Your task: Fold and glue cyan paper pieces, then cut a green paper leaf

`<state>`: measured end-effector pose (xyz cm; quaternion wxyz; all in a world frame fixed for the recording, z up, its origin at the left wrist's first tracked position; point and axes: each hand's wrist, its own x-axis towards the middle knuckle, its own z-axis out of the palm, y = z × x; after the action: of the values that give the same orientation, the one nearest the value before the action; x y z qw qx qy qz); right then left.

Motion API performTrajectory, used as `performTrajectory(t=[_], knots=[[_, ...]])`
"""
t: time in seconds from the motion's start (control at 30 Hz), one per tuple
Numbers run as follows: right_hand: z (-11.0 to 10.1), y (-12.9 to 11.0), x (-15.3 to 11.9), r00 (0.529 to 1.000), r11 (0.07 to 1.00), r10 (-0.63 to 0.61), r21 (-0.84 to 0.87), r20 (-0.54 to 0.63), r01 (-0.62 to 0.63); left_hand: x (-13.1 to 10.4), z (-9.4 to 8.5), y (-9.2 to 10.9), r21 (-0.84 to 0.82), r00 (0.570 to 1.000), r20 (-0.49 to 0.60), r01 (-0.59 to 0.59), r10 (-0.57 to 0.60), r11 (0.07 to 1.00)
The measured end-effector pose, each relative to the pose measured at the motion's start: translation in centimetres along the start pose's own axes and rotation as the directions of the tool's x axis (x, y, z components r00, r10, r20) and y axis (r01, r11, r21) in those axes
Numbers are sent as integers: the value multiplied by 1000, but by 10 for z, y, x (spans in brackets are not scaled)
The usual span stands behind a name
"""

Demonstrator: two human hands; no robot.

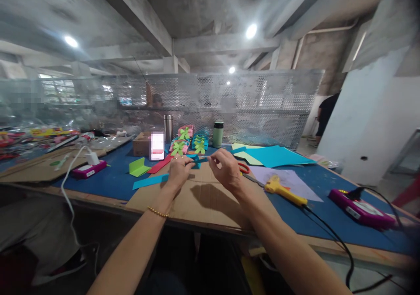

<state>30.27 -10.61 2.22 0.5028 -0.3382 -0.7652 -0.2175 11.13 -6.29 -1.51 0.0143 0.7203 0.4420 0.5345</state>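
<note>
A small piece of blue paper (pixel 197 161) is between the two hands, above a sheet of cardboard (pixel 213 207). The left hand (pixel 180 171) pinches its left side with the fingers. The right hand (pixel 226 168) is at its other end, fingers drawn close together; whether they grip it, I cannot tell. Near the left hand lie a blue strip (pixel 149 182), a red strip (pixel 159 165) and a folded green card (pixel 138 168). Just beyond the right hand are orange-handled scissors (pixel 244 167), then a yellow glue gun (pixel 287 192) partly over a pale purple sheet (pixel 300 182). Farther back on the blue surface (pixel 114 189) stand small baskets (pixel 186 131) with green leaf shapes, between a metal flask (pixel 168 129) and a green bottle (pixel 218 136). Large blue sheets (pixel 274 156) lie back right.
</note>
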Motion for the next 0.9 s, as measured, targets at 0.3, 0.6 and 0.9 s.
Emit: performTrajectory(t=[0.3,0.6,0.9], knots=[[23,-4,-12,905,845,342,339,255,-414,4,1,-1,-299,983,-170,20,-74,954],[15,-8,-3,914,833,386,381,121,-402,3,-8,8,-632,960,-46,187,-277,752],[6,-11,2,920,847,386,369,70,-384,-1,-10,20,-711,969,115,232,-217,664]])
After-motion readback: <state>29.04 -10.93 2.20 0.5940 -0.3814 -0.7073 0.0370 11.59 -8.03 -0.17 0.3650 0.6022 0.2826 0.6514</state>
